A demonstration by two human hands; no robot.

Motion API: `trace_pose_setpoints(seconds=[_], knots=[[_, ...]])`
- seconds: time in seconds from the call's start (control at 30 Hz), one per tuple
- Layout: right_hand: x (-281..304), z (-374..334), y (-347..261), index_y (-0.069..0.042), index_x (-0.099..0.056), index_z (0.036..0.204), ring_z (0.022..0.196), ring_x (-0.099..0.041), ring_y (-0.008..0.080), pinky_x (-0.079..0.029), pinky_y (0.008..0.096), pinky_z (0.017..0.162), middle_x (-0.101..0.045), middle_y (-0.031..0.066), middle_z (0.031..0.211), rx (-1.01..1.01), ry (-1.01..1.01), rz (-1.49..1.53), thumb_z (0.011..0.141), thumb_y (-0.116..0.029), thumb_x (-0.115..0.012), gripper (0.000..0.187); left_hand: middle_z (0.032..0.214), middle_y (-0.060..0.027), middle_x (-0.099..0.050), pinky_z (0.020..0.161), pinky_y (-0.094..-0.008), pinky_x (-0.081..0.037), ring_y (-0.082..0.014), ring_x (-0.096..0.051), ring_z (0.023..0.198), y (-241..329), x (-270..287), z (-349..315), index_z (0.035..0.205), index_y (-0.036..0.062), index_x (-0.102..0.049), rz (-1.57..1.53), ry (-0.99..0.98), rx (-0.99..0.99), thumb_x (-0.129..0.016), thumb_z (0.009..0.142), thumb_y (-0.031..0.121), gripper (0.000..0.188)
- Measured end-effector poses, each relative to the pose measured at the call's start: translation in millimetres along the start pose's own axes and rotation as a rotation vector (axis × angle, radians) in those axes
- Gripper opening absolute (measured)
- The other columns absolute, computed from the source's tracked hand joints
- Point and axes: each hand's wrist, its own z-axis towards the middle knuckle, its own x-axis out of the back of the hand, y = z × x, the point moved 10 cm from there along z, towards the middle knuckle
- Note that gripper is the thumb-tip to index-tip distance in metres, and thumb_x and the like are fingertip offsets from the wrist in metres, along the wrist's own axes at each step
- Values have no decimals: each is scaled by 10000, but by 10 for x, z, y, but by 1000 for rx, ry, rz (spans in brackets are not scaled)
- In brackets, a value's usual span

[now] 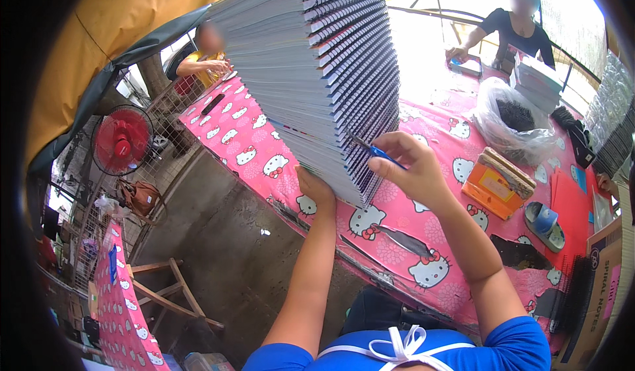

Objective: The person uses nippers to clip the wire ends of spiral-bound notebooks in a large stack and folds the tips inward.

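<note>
A tall stack of spiral-bound notebooks point(284, 60) stands on the table, its dark coil spines point(360, 73) facing right. In my right hand point(413, 169) are small blue-handled pliers point(383, 155), fingers closed round the handles. Their dark metal tips touch or nearly touch the coils low on the stack; which one, I cannot tell. My left hand point(317, 189) lies against the lower left side of the pile, fingers flat and partly hidden by it.
A pink patterned cloth point(430, 268) covers the table. To the right are an orange box point(493, 189), a slipper point(544, 225), a plastic bag of dark coils point(516, 115) and a cardboard box point(598, 298). Two people sit across. A red fan point(123, 139) stands left.
</note>
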Motion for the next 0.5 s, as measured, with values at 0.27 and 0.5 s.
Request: trace_pose_setpoints(seconds=[0.27, 0.5], knots=[[-76, 42, 81, 21, -588, 1010, 777, -631, 212, -508, 330, 690, -645, 120, 867, 8, -85, -27, 801, -250, -727, 369, 1277, -258, -518, 1002, -334, -367, -302, -507, 1176, 178, 9, -71, 1250, -148, -460, 57, 18, 14, -317, 1009, 342, 565], [-11, -34, 72, 14, -601, 1046, 757, -633, 217, -504, 324, 701, -660, 115, 885, 12, -38, -164, 806, -304, -731, 419, 1293, -246, -509, 1016, -327, -355, -286, -490, 1200, 94, -20, -53, 1252, -153, -452, 11, 23, 28, -322, 1007, 332, 560]])
